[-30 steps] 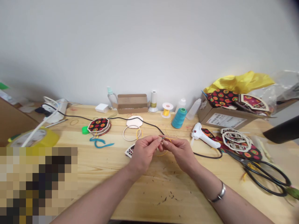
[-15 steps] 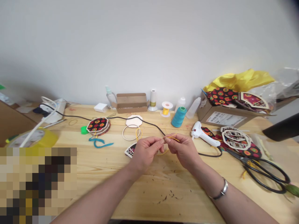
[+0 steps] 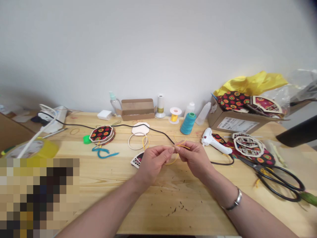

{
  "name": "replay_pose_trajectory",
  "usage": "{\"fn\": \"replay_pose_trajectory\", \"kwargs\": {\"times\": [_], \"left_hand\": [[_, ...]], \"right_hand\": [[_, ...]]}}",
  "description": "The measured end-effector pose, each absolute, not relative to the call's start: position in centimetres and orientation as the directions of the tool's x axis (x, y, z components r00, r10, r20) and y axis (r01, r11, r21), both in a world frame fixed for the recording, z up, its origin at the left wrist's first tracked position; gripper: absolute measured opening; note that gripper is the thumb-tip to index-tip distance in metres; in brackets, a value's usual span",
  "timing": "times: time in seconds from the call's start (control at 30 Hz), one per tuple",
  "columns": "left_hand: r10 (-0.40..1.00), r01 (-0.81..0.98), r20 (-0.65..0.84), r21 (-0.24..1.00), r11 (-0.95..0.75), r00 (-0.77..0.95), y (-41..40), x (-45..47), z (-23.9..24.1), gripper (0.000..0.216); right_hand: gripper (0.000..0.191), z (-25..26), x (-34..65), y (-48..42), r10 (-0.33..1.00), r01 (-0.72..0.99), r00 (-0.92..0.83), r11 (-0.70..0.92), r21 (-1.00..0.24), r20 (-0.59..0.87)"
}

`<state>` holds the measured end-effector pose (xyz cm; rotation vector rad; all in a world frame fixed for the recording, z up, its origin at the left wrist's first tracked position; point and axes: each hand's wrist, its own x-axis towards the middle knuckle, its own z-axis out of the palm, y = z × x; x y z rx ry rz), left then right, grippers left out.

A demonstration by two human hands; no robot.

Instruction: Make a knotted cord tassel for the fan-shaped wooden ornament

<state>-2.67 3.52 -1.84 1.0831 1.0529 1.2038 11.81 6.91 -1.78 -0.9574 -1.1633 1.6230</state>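
Note:
Thin yellow cord [image 3: 183, 145] runs between my two hands, which meet fingertip to fingertip above the middle of the table. My left hand [image 3: 156, 162] pinches it between thumb and forefinger. With its thumb and forefinger, my right hand [image 3: 194, 156] pinches the cord too, and a short end sticks out over the fingers. A loop of the cord hangs below the hands. Partly behind my left hand lies a fan-shaped lattice piece [image 3: 135, 160], with a yellow loop and a pale ring [image 3: 131, 142] beside it. The exact point where the fingertips meet is hidden.
A white glue gun [image 3: 217, 142] and large black scissors [image 3: 274, 175] lie to the right. Behind stand a teal thread cone [image 3: 188, 124], a yellow spool [image 3: 174, 116] and a filled carton [image 3: 237, 122]. Patterned pieces [image 3: 102, 133] are stacked left; a black cable [image 3: 158, 131] crosses behind the hands.
The view has shifted slightly, so the table items sit a little further left. Both hands keep nearly the same pinch on the cord.

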Motion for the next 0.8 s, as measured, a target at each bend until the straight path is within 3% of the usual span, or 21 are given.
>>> {"fn": "replay_pose_trajectory", "kwargs": {"times": [0.4, 0.67, 0.8], "left_hand": [[0.992, -0.190, -0.110, 0.974, 0.120, 0.060, 3.77, -2.69, -2.03, 0.020], [0.998, -0.116, -0.054, 0.992, 0.052, -0.019, 3.75, -2.77, -1.98, 0.021], [0.993, -0.040, -0.019, 0.999, 0.015, -0.113, 3.99, -3.03, -2.19, 0.022]], "right_hand": [[0.017, -2.19, 11.92, 6.95, 0.947, -0.213, -0.313, -0.145, -0.966, -0.074], [0.025, -2.17, 11.70, 7.03, 0.940, -0.196, -0.325, -0.179, -0.964, -0.109], [0.029, -2.14, 11.50, 6.73, 0.936, 0.008, -0.329, -0.127, -0.992, -0.123]]}}
